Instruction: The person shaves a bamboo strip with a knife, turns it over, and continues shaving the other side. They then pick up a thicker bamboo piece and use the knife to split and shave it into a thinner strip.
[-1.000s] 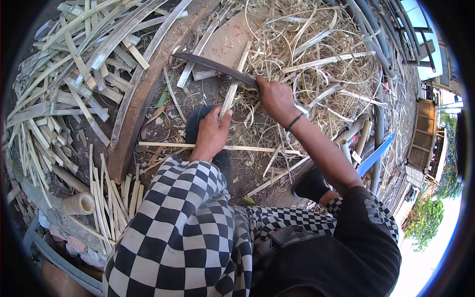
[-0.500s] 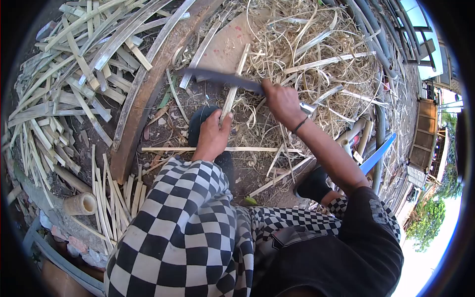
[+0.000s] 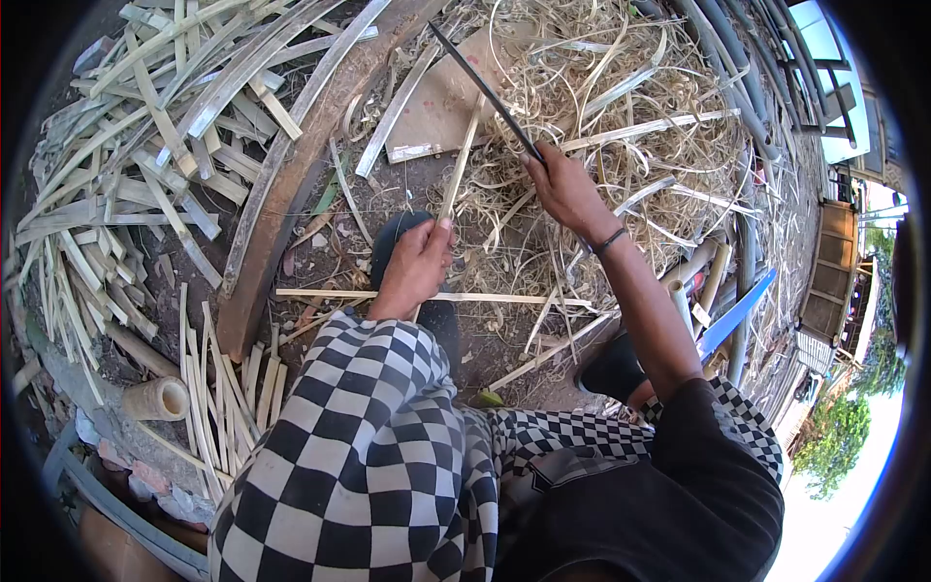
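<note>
My left hand (image 3: 414, 269) is closed around a thin bamboo strip (image 3: 461, 165), which points up and away from my knee. My right hand (image 3: 572, 194) grips a long dark blade (image 3: 482, 85), angled to the upper left. The blade stands to the right of the strip's upper end; whether they touch I cannot tell. Beyond both hands lies a heap of curly shavings (image 3: 621, 87), with a flat brown board (image 3: 436, 102) beside it. A pale strip (image 3: 514, 298) lies crosswise on the ground under my left wrist.
A long wooden beam (image 3: 262, 242) runs along the left, with piled bamboo strips (image 3: 107, 184) beyond it. A short bamboo tube (image 3: 160, 399) lies lower left. On the right are a blue saw blade (image 3: 737, 312), cut bamboo pieces (image 3: 681, 301) and dark poles (image 3: 742, 87).
The blade has swung from nearly level across the strip to a steeper slant, and my right hand has shifted slightly right. My left hand has turned a little on the strip.
</note>
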`<state>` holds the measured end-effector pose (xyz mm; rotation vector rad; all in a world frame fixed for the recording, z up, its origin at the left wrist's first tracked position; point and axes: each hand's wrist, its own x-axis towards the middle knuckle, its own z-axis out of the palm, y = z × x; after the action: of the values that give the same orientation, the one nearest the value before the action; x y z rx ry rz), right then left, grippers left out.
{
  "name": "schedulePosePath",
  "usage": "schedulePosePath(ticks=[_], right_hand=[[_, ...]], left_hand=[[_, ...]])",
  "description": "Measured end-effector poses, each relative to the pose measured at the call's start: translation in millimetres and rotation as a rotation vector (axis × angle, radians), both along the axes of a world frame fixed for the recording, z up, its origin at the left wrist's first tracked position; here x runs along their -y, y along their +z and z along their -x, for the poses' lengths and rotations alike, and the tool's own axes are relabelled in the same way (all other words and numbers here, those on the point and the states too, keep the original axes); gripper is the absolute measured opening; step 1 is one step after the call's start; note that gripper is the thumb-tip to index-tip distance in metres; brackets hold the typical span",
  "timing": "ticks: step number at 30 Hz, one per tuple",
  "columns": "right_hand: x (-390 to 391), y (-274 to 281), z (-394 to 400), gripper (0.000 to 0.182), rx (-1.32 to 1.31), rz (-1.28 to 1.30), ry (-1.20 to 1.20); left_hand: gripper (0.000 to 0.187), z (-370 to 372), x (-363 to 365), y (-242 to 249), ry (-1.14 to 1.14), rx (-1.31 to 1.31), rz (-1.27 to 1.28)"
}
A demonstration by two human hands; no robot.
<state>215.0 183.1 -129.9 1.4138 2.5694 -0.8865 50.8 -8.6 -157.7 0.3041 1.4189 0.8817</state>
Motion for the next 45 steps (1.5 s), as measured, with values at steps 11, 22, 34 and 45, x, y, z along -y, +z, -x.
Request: schedulePosePath(ticks=[11,22,34,45], right_hand=[[34.7,-2.1,-2.9,0.022,-0.088,-0.023,0.08],[29.3,-15.9,13.6,0.006,-0.045,-0.418,0.327],[31.1,-10.4,18.4,0.014,0.045,-0.37,0.295],[37.4,-13.6,13.9,0.012,-0.122,-0.406,0.289]], left_hand=[[0.044,1.8,0.6,-1.6,0.03,0.165,0.034],[0.058,-4.9,4.4,-25.7,-0.098,-0.311,-0.01],[0.06,-3.4,2.5,-26.2,-0.162,-0.384,-0.033],[0.047,-2.8,4.6,-13.0,0.004,-0.072,0.007]])
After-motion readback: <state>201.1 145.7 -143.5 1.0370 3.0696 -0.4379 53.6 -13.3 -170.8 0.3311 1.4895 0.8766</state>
